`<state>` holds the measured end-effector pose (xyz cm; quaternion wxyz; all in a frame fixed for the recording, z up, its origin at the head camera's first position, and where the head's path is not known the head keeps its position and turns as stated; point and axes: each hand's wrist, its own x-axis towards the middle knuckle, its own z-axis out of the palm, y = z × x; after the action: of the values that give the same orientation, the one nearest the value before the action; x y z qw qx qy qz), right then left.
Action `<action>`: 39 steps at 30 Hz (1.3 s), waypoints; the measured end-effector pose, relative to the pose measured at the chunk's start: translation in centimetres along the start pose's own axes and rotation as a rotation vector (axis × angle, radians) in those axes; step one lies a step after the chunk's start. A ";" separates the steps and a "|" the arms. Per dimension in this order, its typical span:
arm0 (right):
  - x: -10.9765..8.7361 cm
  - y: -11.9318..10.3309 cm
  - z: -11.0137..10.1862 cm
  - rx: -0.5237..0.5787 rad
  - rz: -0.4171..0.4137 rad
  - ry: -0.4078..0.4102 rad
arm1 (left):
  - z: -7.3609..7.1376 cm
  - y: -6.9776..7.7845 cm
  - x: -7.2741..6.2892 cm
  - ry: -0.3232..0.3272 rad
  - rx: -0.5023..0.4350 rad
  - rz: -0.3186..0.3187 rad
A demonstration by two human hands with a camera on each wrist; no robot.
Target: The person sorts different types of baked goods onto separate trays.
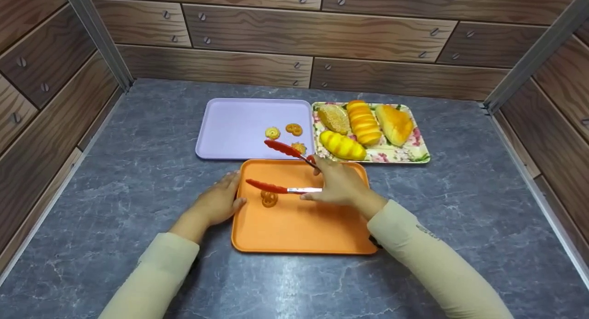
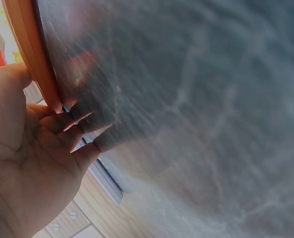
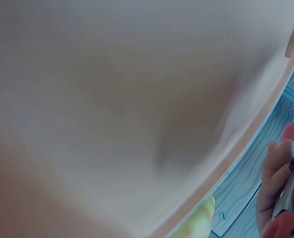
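My right hand [image 1: 338,181] holds a pair of tongs [image 1: 303,190] with red tips, their arms spread wide above the orange tray [image 1: 313,231]. The lower red tip overlaps brown pretzel-shaped cookies [image 1: 269,200] on that tray in the head view; nothing shows between the tips. At the tray's left edge my left hand [image 1: 218,201] grips the rim, thumb over it and fingers along the outside. The left wrist view has the same hand [image 2: 37,144] at the orange rim [image 2: 35,49]. Part of the right hand [image 3: 273,183] shows at the right wrist view's edge.
Behind the orange tray lies a lavender tray [image 1: 239,125] bearing a round cookie [image 1: 272,133], a pretzel-shaped one [image 1: 294,129] and a bumpy one [image 1: 299,147]. To its right, a floral tray [image 1: 395,158] carries several breads. Wood-patterned walls [image 1: 253,29] enclose the grey tabletop [image 1: 92,217].
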<state>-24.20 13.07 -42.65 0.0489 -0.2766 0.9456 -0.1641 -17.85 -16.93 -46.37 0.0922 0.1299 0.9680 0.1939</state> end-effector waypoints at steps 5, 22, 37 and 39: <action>-0.4 -0.1 -0.5 -0.006 -0.042 -0.053 | -0.1 0.0 0.0 0.007 -0.002 0.005; -2.3 1.3 -0.5 -0.098 -0.172 -0.126 | -0.4 0.2 0.1 -0.012 0.015 0.008; -3.0 2.1 -0.3 -0.046 -0.176 -0.123 | -0.1 0.1 -0.1 0.003 0.010 0.009; -3.1 2.2 -0.4 -0.038 -0.176 -0.120 | -0.1 0.1 -0.1 0.005 0.010 0.009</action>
<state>-22.77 16.56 -43.04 0.0858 -0.3690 0.9158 -0.1331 -17.76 -16.91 -46.29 0.0882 0.1342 0.9686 0.1899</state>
